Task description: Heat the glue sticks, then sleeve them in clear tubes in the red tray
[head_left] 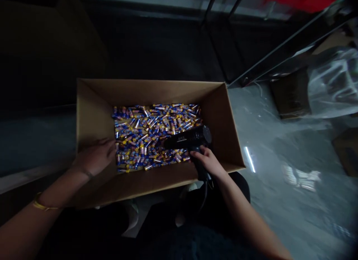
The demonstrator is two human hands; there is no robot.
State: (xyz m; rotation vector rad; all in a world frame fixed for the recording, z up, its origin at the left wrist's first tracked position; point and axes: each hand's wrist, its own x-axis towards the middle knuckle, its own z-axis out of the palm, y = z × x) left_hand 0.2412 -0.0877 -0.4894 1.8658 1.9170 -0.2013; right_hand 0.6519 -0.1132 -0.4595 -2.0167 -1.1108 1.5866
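Observation:
A black hair dryer (pixel 186 138) is in my right hand (pixel 205 159), which wraps round its handle. Its barrel points left, low over many small blue-and-yellow cylinders (pixel 148 133) with shiny parts, whose exact kind I cannot make out. They lie loose across the bottom of an open cardboard box (pixel 151 86). Inside the box's left side, my left hand (pixel 96 155) reaches down with its fingers loosely apart, close to the left edge of the cylinders. Nothing shows in that hand, though it is slightly blurred and its fingertips are dim.
The dryer's cord (pixel 205 196) hangs over the box's near edge beside my knee. A dark metal frame (pixel 220 40) stands beyond the box. On the right, clear plastic wrap (pixel 334 82) lies by a brown carton (pixel 291 92) on the glossy floor (pixel 268 140).

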